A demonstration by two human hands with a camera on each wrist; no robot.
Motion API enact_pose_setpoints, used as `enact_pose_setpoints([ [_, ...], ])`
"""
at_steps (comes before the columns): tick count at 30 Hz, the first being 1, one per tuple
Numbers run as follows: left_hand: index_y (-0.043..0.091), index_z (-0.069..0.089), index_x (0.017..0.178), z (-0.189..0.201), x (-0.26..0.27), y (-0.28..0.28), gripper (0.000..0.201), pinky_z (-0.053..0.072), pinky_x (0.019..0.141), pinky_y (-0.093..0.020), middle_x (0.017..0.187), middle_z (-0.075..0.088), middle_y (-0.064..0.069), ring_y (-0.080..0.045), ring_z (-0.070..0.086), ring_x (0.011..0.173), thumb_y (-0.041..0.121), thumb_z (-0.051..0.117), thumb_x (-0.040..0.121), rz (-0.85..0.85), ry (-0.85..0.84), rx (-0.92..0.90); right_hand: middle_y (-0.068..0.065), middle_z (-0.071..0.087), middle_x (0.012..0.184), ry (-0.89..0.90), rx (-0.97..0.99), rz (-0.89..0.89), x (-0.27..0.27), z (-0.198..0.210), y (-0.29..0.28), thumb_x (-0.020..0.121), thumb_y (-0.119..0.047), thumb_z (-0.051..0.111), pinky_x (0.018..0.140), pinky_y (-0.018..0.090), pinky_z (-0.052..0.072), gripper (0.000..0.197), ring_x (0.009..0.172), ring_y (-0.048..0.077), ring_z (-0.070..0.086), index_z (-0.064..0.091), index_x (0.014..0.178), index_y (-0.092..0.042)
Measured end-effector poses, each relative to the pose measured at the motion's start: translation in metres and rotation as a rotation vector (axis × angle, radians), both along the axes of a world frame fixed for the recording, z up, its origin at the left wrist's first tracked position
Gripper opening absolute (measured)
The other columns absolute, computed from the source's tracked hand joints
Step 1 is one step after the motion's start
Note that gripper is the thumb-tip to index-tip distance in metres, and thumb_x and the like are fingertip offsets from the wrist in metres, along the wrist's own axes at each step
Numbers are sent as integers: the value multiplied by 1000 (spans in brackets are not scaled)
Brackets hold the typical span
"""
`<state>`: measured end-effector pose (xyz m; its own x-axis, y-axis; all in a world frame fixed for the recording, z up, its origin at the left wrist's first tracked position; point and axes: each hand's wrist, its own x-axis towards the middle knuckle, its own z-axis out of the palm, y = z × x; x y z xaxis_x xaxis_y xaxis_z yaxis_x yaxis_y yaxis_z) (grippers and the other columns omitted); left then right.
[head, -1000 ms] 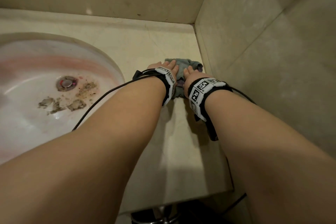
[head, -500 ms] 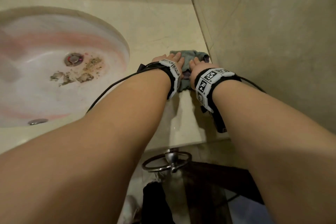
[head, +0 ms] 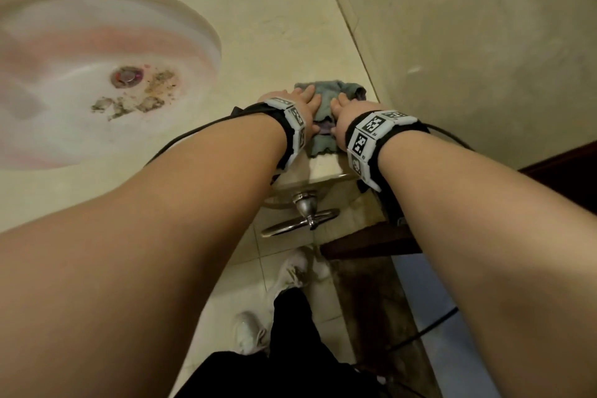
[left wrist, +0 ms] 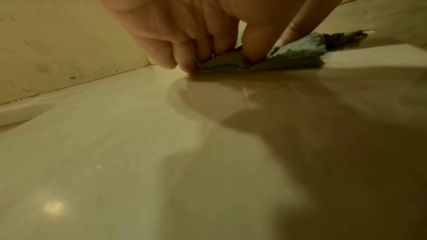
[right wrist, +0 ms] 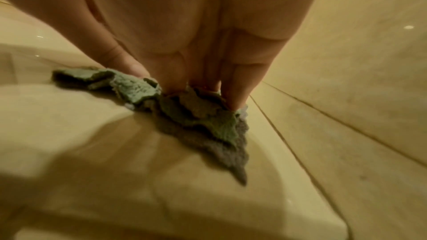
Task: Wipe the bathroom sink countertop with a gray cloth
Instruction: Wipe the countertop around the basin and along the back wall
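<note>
Both hands, left hand (head: 302, 107) and right hand (head: 347, 113), are pressing flat-fingered on our gray cloth (head: 326, 94); nearing the worktop (head: 274, 26) edge at lower centre, it risks sliding off.

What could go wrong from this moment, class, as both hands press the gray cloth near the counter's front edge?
1. The gray cloth lies close to the countertop's front edge; a further pull could drag it off.
2. The left hand and right hand press with flat fingers, no grip, so the bunched cloth may slip.
3. Debris in the sink could soil the cloth.
</note>
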<state>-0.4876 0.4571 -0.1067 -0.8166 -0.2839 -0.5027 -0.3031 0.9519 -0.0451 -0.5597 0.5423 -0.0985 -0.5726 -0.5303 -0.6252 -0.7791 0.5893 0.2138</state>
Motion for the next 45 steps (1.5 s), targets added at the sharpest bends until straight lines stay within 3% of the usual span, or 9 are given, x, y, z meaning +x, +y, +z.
enact_pose_setpoints([
  [11, 18, -8, 152, 5, 72, -4, 62, 5, 120, -33, 159, -14, 1, -17, -2, 149, 39, 23, 102, 84, -10, 14, 5, -3, 161, 2, -59, 75, 61, -2, -9, 100, -32, 33, 112, 44, 27, 66, 146, 30, 17, -1, 152, -11],
  [19, 19, -9, 151, 7, 143, -33, 60, 5, 121, -31, 159, -15, 3, -15, -2, 149, 40, 19, 102, 214, -13, -14, 2, 2, 161, -3, -69, 225, 116, 5, -55, 101, -31, 31, 105, 41, 37, 62, 140, 30, 32, 2, 153, -14],
  [25, 18, -7, 152, 9, 150, -34, 60, 6, 120, -32, 159, -14, 2, -16, -1, 149, 37, 22, 103, 252, -34, -29, 4, 3, 161, -5, -72, 280, 123, 8, -59, 100, -32, 33, 105, 41, 38, 62, 140, 29, 34, 6, 153, -13],
  [29, 15, -2, 152, 15, 143, -34, 61, 16, 119, -37, 160, -10, -1, -19, 4, 149, 32, 29, 103, 252, -54, -34, 6, 0, 161, -20, -62, 296, 125, 15, -52, 100, -37, 34, 106, 42, 35, 66, 140, 31, 31, 4, 152, -10],
  [33, 17, 21, 149, 21, 142, -37, 48, 39, 106, -41, 159, 15, -4, -24, 32, 141, 25, 32, 103, 206, -65, -72, 10, 29, 155, -18, -118, 271, 130, 22, -54, 97, -43, 38, 99, 40, 42, 59, 132, 29, 44, 32, 145, -10],
  [35, 13, 40, 139, 30, 144, -38, 39, 45, 87, -36, 142, 46, -10, -28, 52, 122, 23, 33, 102, 210, -32, -87, 12, 53, 135, -33, -98, 261, 133, 28, -56, 94, -47, 42, 89, 38, 46, 52, 119, 30, 55, 52, 129, -10],
  [37, 11, 54, 126, 43, 149, -39, 34, 43, 77, -33, 123, 60, -12, -30, 59, 109, 24, 35, 102, 251, 31, -70, 11, 63, 117, -35, -109, 267, 134, 33, -56, 90, -50, 48, 78, 34, 45, 50, 105, 30, 61, 60, 117, -11],
  [40, 9, 54, 124, 57, 160, -42, 32, 38, 74, -31, 120, 62, -15, -31, 59, 108, 21, 35, 102, 319, 135, -13, 12, 65, 116, -45, -155, 223, 135, 38, -53, 89, -36, 56, 75, 32, 45, 39, 102, 30, 63, 61, 119, -12],
  [45, 8, 52, 125, 60, 172, -40, 29, 39, 74, -31, 119, 61, -14, -31, 59, 107, 15, 40, 100, 362, 149, 18, 14, 62, 114, -81, -253, 174, 149, 36, -52, 90, -12, 50, 77, 35, 47, 34, 101, 32, 63, 55, 123, -10],
])
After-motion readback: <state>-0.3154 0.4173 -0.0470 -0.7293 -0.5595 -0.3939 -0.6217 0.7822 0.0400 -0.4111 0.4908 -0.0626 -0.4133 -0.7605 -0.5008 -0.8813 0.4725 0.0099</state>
